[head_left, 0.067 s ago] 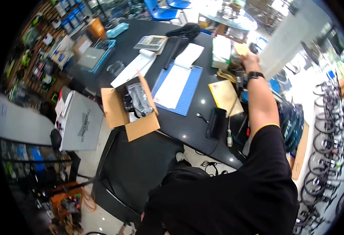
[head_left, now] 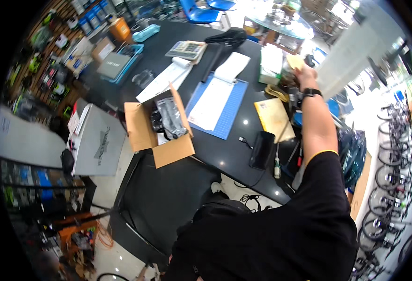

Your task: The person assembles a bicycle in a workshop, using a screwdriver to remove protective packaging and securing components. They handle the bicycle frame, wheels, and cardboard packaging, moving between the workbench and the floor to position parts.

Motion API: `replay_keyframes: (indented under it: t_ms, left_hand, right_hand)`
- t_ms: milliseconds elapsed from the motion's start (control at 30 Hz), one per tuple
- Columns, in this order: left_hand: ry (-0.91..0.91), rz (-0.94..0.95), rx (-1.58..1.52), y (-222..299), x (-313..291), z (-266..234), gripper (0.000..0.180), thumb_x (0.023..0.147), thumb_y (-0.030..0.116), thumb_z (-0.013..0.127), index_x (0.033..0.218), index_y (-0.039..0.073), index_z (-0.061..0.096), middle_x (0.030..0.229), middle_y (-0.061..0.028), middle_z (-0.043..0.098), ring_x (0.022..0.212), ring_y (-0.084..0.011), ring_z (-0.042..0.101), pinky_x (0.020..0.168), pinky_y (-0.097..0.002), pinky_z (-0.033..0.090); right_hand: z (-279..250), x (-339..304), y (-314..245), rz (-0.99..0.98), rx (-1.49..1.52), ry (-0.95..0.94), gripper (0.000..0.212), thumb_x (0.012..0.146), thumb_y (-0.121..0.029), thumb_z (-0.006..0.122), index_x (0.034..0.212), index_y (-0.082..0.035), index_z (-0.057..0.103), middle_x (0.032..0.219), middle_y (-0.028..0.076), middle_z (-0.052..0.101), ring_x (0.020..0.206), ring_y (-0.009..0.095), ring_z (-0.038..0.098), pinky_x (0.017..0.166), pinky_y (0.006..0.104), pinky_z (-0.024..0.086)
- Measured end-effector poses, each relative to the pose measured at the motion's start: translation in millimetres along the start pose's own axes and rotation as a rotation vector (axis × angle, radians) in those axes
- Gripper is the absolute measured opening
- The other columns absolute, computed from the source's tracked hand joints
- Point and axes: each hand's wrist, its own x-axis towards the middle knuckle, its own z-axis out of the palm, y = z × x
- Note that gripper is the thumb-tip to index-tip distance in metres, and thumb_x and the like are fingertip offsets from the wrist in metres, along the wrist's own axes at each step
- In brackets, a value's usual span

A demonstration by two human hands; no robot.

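My right arm stretches to the far right end of the black table, a dark watch on its wrist. My right hand (head_left: 306, 75) is curled there among small clustered items, and its fingertips meet a small pale-yellow flat piece (head_left: 294, 61). Whatever the fingers hold is too small and partly hidden. Left of this hand stands a white and green box (head_left: 271, 63), with a roll of yellowish tape (head_left: 276, 92) below it. A yellow envelope (head_left: 274, 118) lies closer to me. My left hand is out of the picture.
An open cardboard box (head_left: 172, 152) with bagged dark parts sits at the table's near edge. Behind it are a blue cutting mat (head_left: 224, 112) with papers, and a calculator (head_left: 187, 49). A black pouch (head_left: 262, 150) and a screwdriver (head_left: 277, 167) lie nearer me. Bicycles (head_left: 384, 178) line the right.
The whole view has shifted slightly, so things appear a little further right and mostly lower. My right hand stays at the same cluster of items.
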Motion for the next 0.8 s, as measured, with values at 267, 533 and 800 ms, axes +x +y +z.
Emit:
replay_keyframes:
  t_ms: [267,533,800]
  left_hand:
    - [0.033,0.393,0.343,-13,-107,45,0.027,0.084,0.029,0.064,0.095,0.005,0.066,0.09,-0.0209,0.067,0.088,-0.0354,0.063,0.08,-0.0452,0.05]
    - [0.341,-0.136,0.093,69,-146,58,0.029,0.078,0.03,0.067,0.084,0.002,0.07,0.089,-0.0201,0.069,0.09,-0.0356,0.066,0.081,-0.0422,0.052]
    - [0.271,-0.274,0.028,41,-173,84,0.031,0.076,0.029,0.069,0.09,0.002,0.071,0.09,-0.0198,0.07,0.091,-0.0358,0.066,0.08,-0.0438,0.05]
  right_hand:
    - [-53,10,-5,-0.649,-1.074,-0.567,0.036,0.091,-0.033,0.064,0.111,-0.004,0.066,0.088,0.01,0.068,0.083,0.024,0.063,0.072,0.0368,0.05]
    - [22,-147,131,-0.386,-1.002,-0.651,0.034,0.09,-0.032,0.064,0.109,-0.004,0.065,0.088,0.009,0.067,0.08,0.022,0.062,0.07,0.0347,0.049]
    - [101,-315,202,-0.366,-1.0,-1.124,0.032,0.089,-0.031,0.064,0.108,-0.005,0.064,0.088,0.008,0.065,0.078,0.02,0.06,0.068,0.0325,0.048]
